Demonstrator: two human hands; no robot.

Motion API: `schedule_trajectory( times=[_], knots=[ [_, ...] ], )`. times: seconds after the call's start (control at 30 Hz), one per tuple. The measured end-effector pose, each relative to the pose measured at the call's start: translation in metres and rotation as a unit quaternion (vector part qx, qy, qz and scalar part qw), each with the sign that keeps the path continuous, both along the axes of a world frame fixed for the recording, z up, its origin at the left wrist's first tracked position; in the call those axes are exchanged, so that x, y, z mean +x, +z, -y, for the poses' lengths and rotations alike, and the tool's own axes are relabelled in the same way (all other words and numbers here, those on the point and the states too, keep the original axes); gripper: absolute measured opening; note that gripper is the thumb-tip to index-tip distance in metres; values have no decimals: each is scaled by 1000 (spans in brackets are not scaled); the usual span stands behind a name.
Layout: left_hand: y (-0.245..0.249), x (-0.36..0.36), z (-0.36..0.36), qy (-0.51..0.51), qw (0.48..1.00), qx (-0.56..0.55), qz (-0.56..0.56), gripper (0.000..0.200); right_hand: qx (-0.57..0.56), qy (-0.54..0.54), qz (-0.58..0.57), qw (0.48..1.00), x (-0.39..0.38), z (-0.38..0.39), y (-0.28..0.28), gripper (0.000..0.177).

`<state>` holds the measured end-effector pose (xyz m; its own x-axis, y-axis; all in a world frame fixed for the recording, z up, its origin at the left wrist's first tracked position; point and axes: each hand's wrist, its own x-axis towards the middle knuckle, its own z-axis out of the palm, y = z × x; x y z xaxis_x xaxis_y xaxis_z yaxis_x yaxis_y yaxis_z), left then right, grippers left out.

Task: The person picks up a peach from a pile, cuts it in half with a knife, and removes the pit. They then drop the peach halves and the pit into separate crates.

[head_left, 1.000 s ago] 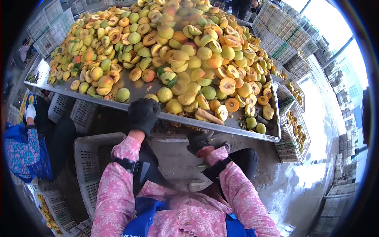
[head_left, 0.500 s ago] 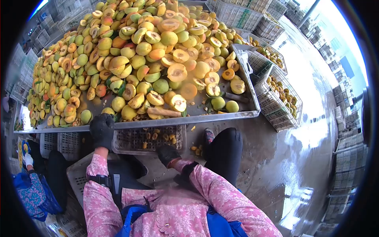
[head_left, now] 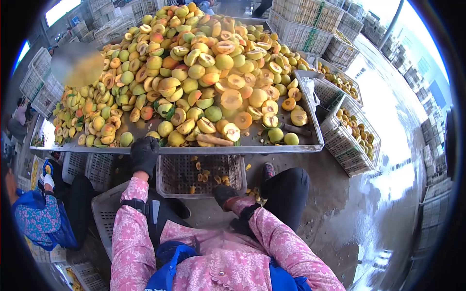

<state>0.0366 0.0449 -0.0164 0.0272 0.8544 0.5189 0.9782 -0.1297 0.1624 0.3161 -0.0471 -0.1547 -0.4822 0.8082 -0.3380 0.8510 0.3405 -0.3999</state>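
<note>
My left hand, in a black glove, is at the front rim of a metal table, fingers curled over the edge. Halved and whole yellow-green fruit, like peaches or apricots, lie heaped on the table just beyond it. A wooden-looking stick lies by the fruit near the rim. My right hand, also black-gloved, hangs low at the front right corner of a plastic crate under the table. Its fingers are dark and hard to make out. Several small fruit pieces or stones lie in that crate.
Crates of fruit stand right of the table, with stacked crates behind. Another crate is by my left leg. A person in a blue patterned sleeve sits at the left, a white-gloved hand near fruit. The floor is wet.
My view has swung a little left, so the table and crates appear farther right. Both hands stay in nearly the same places, at the rim and by the crate.
</note>
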Motion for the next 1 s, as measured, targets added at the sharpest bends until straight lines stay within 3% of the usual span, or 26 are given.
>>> schedule_trajectory(
  times=[0.17, 0.3, 0.43, 0.53, 0.6, 0.7, 0.8, 0.87, 0.9, 0.93, 0.97, 1.0],
  knots=[
    [2, -4, -3, -8, 998, -59, 9, 15, -31, 31, 52, 998, -1, -2, 3, 29],
    [7, -4, -3, -39, 997, -53, 43, 16, -29, 1, 48, 998, -1, -4, -19, 28],
    [2, -6, -2, -26, 997, -41, 56, 18, 7, 39, 59, 997, -9, 1, -1, 23],
    [25, 0, 6, 5, 990, -119, 79, 21, 9, 63, 40, 997, -7, 1, 5, 20],
    [16, -5, 23, -94, 910, -77, 397, 20, 28, 89, 46, 995, -7, 0, 3, 21],
    [38, -5, 72, -66, 765, 37, 640, 22, 18, 98, 62, 993, -2, -2, -4, 23],
    [17, -50, 136, 69, 815, 79, 571, 23, 0, 101, 77, 992, -4, -3, 5, 24],
    [-25, -85, 184, 191, 816, 28, 545, 26, -14, 95, 86, 992, -9, -2, 18, 24],
    [-75, -110, 213, 179, 801, -5, 571, 39, -11, 92, 89, 992, -12, -2, 21, 24],
    [-96, -112, 247, 318, 872, -122, 350, 58, -8, 90, 91, 992, -14, -2, 24, 24],
    [-114, -117, 276, 252, 882, -198, 346, 72, -4, 96, 98, 991, -15, -1, 24, 24],
    [-119, -103, 298, 217, 895, -243, 306, 69, 0, 103, 107, 989, -16, -2, 25, 24]
  ],
)
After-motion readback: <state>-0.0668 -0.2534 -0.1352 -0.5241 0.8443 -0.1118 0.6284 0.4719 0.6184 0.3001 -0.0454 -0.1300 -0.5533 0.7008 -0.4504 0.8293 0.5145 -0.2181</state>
